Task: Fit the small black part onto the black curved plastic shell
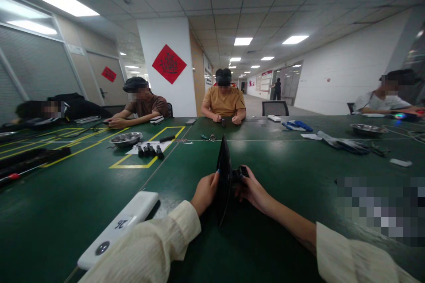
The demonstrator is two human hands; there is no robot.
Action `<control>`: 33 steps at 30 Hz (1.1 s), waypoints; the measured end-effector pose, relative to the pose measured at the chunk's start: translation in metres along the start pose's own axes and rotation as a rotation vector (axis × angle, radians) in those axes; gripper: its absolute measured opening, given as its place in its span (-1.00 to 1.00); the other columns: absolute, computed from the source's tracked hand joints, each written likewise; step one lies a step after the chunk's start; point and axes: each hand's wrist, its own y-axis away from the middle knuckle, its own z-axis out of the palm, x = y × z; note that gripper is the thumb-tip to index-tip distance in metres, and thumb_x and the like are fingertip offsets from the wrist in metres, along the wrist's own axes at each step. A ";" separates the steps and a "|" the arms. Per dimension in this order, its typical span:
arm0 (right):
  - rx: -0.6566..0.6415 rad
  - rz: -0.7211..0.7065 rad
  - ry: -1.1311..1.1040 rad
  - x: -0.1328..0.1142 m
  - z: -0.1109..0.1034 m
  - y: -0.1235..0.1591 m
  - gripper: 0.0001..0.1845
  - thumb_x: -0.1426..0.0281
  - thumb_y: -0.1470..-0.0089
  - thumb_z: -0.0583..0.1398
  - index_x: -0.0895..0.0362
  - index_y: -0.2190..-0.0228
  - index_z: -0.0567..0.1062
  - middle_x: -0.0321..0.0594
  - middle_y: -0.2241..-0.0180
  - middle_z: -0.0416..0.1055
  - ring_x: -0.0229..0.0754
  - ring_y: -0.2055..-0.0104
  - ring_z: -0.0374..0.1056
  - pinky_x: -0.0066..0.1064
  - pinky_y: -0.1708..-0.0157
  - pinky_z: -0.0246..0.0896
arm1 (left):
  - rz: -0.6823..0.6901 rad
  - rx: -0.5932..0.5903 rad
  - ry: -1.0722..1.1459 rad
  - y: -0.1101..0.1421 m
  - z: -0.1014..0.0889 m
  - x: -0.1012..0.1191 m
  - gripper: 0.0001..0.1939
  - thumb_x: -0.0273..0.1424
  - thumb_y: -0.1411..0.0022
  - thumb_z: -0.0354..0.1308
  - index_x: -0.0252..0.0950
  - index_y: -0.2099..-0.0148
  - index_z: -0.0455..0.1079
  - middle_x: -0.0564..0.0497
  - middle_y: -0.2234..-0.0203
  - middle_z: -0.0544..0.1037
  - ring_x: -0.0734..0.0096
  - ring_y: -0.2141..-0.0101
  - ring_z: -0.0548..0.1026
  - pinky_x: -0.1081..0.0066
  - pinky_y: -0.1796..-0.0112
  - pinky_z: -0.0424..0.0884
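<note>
A thin black panel [225, 181] stands nearly edge-on in front of me, just above the green table [285, 168]. My left hand [205, 191] grips its left face, thumb on the surface and fingers mostly hidden. From the panel's right side juts a small black mount-like part [239, 173]; its exact kind is unclear. My right hand [256, 189] is closed around that part, with some fingers in shadow beneath it. To the left of my left forearm lies a white power-bank-like device [119, 230] marked 26.
Several black cylindrical parts [151, 151] stand on white paper near a metal bowl [126, 139]. Pliers-like tools [208, 138] lie ahead. Gloves [341, 142] and another bowl [368, 130] are at right. People wearing headsets sit around the table, one directly opposite [224, 101].
</note>
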 end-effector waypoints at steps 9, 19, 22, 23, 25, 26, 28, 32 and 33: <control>0.002 -0.008 -0.001 0.000 0.000 -0.001 -0.24 0.14 0.10 0.18 0.02 -0.06 -0.06 -0.38 0.58 0.35 -0.23 0.61 0.31 -0.51 0.69 0.09 | 0.013 0.039 -0.059 0.001 -0.001 -0.001 -0.51 -0.15 -0.24 -0.22 -0.35 0.30 0.44 -0.11 0.39 0.55 0.27 0.34 0.46 0.43 0.29 0.30; -0.006 -0.001 0.012 -0.002 0.001 0.002 -0.23 0.15 0.09 0.17 0.02 -0.07 -0.08 -0.38 0.58 0.35 -0.22 0.59 0.32 -0.50 0.67 0.10 | 0.015 0.057 -0.131 -0.001 -0.001 -0.002 -0.60 -0.23 -0.25 -0.22 -0.33 0.42 0.32 -0.04 0.50 0.47 0.38 0.42 0.41 0.47 0.40 0.25; -0.011 -0.007 0.014 -0.001 0.000 0.001 -0.27 0.15 0.07 0.16 0.01 -0.06 -0.06 -0.39 0.58 0.35 -0.22 0.59 0.33 -0.50 0.67 0.11 | 0.015 0.051 -0.141 -0.001 -0.001 -0.002 -0.65 -0.25 -0.24 -0.21 -0.31 0.43 0.27 -0.02 0.50 0.45 0.39 0.42 0.40 0.47 0.40 0.23; -0.011 -0.008 0.013 0.000 -0.001 0.000 -0.28 0.15 0.07 0.15 0.01 -0.05 -0.06 -0.39 0.58 0.35 -0.23 0.60 0.33 -0.50 0.67 0.11 | 0.015 0.051 -0.143 -0.001 -0.002 -0.002 -0.67 -0.27 -0.24 -0.21 -0.30 0.43 0.25 -0.02 0.49 0.44 0.39 0.41 0.40 0.47 0.39 0.23; -0.008 -0.010 0.011 0.001 -0.001 -0.001 -0.30 0.15 0.07 0.16 0.00 -0.04 -0.04 -0.39 0.58 0.35 -0.24 0.61 0.32 -0.51 0.69 0.09 | 0.008 0.056 -0.142 0.001 -0.002 0.000 -0.73 -0.30 -0.23 -0.20 -0.29 0.41 0.22 -0.01 0.47 0.43 0.38 0.39 0.40 0.46 0.37 0.23; -0.008 -0.012 0.009 0.001 -0.001 -0.001 -0.30 0.15 0.08 0.16 0.01 -0.03 -0.04 -0.39 0.58 0.35 -0.24 0.61 0.32 -0.51 0.70 0.09 | 0.002 0.062 -0.136 0.001 -0.002 0.001 -0.76 -0.31 -0.23 -0.19 -0.28 0.39 0.21 0.00 0.47 0.43 0.38 0.38 0.40 0.46 0.36 0.24; -0.009 -0.017 0.009 0.002 -0.001 -0.002 -0.30 0.15 0.09 0.16 0.02 -0.02 -0.03 -0.39 0.59 0.35 -0.24 0.62 0.31 -0.52 0.71 0.08 | -0.011 0.075 -0.117 0.002 -0.002 0.002 -0.82 -0.32 -0.22 -0.17 -0.26 0.32 0.19 0.02 0.46 0.43 0.39 0.38 0.40 0.46 0.36 0.24; -0.008 -0.015 0.005 0.001 0.000 -0.002 -0.29 0.16 0.10 0.17 0.02 -0.02 -0.04 -0.38 0.58 0.36 -0.23 0.61 0.31 -0.52 0.70 0.09 | -0.017 0.086 -0.124 0.002 -0.002 0.002 -0.80 -0.29 -0.22 -0.17 -0.26 0.28 0.21 0.02 0.47 0.44 0.39 0.41 0.39 0.46 0.37 0.24; -0.009 -0.012 0.005 0.001 0.000 -0.001 -0.29 0.16 0.09 0.17 0.01 -0.03 -0.04 -0.38 0.58 0.36 -0.23 0.61 0.31 -0.51 0.69 0.10 | -0.009 0.077 -0.129 0.001 -0.002 0.001 -0.77 -0.28 -0.23 -0.19 -0.27 0.30 0.23 0.01 0.46 0.45 0.39 0.41 0.40 0.47 0.36 0.25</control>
